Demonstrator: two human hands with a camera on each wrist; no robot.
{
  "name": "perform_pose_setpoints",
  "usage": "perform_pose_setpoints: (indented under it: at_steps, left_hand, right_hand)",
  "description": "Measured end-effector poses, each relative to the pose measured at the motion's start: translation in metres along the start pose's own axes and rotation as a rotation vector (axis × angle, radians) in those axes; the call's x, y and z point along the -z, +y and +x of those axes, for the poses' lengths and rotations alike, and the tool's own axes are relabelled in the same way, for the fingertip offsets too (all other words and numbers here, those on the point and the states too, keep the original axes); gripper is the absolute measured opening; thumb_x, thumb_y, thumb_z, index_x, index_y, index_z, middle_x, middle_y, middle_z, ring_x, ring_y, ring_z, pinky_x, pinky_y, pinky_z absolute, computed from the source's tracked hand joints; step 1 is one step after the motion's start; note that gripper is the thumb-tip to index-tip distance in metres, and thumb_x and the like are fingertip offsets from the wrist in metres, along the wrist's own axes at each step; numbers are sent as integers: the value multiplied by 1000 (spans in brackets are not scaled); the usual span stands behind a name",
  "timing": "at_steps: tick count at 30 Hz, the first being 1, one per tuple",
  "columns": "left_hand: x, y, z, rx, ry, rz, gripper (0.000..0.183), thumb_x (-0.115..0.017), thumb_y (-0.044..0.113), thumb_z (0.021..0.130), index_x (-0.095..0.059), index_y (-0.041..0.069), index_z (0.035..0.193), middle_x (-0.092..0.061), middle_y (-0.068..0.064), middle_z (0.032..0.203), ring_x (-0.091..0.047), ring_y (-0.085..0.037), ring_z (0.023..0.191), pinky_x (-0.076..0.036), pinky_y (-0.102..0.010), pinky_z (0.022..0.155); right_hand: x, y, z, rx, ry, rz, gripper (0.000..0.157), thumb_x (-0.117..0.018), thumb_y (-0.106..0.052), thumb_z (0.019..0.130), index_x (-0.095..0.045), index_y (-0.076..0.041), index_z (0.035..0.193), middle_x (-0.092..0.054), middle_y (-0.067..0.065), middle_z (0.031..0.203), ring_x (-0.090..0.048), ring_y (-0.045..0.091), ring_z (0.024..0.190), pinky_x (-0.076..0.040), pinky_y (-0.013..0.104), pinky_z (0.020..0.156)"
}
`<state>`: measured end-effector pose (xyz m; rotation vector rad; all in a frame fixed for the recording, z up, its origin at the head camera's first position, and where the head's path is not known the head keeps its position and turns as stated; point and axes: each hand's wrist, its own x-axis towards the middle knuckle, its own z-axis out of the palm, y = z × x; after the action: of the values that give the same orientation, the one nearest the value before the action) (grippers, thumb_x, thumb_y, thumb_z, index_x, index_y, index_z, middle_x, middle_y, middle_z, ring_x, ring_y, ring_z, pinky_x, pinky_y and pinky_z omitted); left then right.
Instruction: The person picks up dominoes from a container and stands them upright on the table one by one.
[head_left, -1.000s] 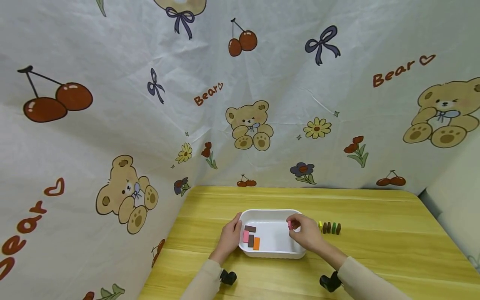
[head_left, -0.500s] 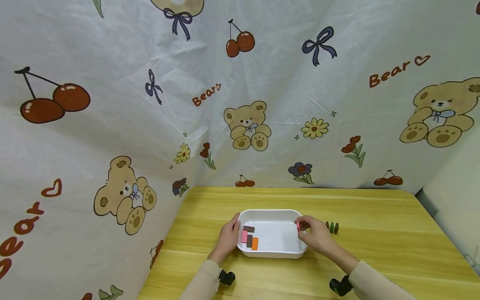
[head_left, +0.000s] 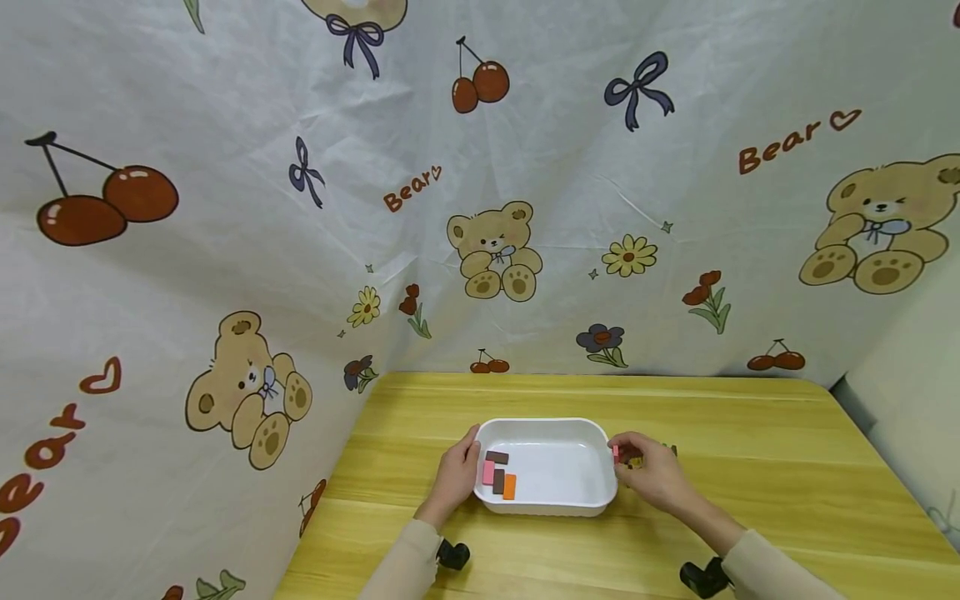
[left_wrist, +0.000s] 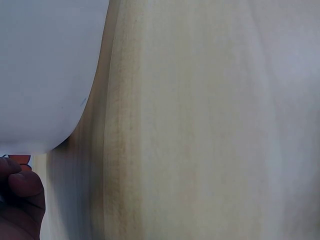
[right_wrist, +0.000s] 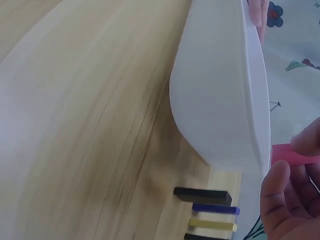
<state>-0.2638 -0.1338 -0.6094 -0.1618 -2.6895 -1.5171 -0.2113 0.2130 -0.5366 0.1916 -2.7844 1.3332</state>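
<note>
A white plastic tray [head_left: 546, 507] sits on the table, and my left hand [head_left: 454, 477] grips its left side at the rim. My right hand [head_left: 651, 472] pinches a small pink block [head_left: 616, 454] between thumb and fingertips, just outside the tray's right rim. In the right wrist view the same pink block [right_wrist: 295, 154] shows beyond the tray's edge. Inside the tray, at the left, lie two brown blocks, one at the back [head_left: 497, 457] and one in front [head_left: 498, 482], another pink block [head_left: 488, 472] and an orange block [head_left: 509, 487].
To the right of the tray a row of small blocks stands on the wooden table [head_left: 795, 467], mostly hidden by my right hand. The right wrist view shows a black block [right_wrist: 202, 195], a blue one [right_wrist: 216, 208] and a yellow one [right_wrist: 213, 225]. A bear-patterned cloth [head_left: 555, 167] hangs behind.
My right hand has moved right with the pink block, from over the tray's inside to beyond its right rim, now covering most of the row. My left hand has stayed on the tray.
</note>
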Motion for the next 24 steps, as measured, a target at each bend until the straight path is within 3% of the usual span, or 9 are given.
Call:
perform_pose_setpoints:
  at_steps: [9,17,24]
  left_hand:
    - [0,0,0,3,6,16,46,-44,24,112,-48,10,155,-52,-17,154,-49,-38,144,-42,-56,119]
    - [0,1,-1,-4,3,3,46,-44,24,112,-47,9,155,-51,-16,156,-47,-38,145,-41,-56,120]
    - [0,1,-1,2,0,3,46,-44,24,112,-47,9,156,-51,-16,156,-47,-37,145,-40,-55,120]
  right_hand:
    - [12,17,-5,-7,26,11,26,-73,-1,89,-69,-1,115,-73,9,102,-65,17,91,-57,24,76]
    - [12,35,-7,-14,22,-19,28,-73,-5,88,-69,-1,116,-73,11,106,-70,27,97,-60,49,89]
    - [8,51,-7,-39,-5,-40,33,-74,-1,84,-69,2,117,-73,11,105,-70,29,98,-60,47,88]
